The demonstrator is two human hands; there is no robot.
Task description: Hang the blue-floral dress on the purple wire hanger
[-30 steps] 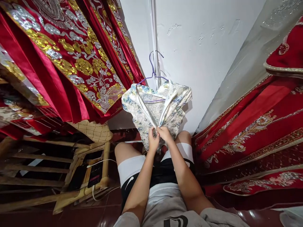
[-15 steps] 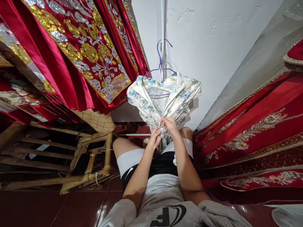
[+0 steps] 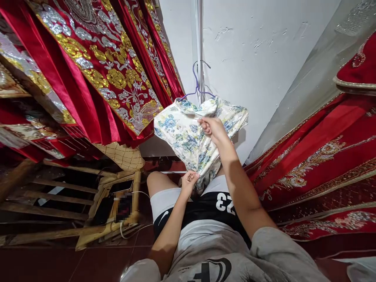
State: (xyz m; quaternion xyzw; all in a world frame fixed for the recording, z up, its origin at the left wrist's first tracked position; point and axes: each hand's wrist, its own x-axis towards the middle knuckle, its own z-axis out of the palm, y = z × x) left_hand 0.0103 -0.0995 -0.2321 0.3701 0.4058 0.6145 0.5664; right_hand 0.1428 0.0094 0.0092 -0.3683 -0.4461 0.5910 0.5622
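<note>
A cream floral garment with blue flowers hangs on a purple wire hanger from a white pole by the wall. My right hand is raised near the collar, its fingers pinched on the front edge of the garment. My left hand is lower down, above my knee, closed on the garment's bottom hem. The front of the garment is now closed over. I am seated, with my legs in black and white shorts below it.
Red robes with gold and silver embroidery hang at the left. More red embroidered cloth lies at the right. A bamboo chair with a phone and a white cable stands at the left on the dark red floor tiles.
My right hand has run up the front edge from near my lap to the collar, and the open front has closed. My left hand stayed low on the hem.
</note>
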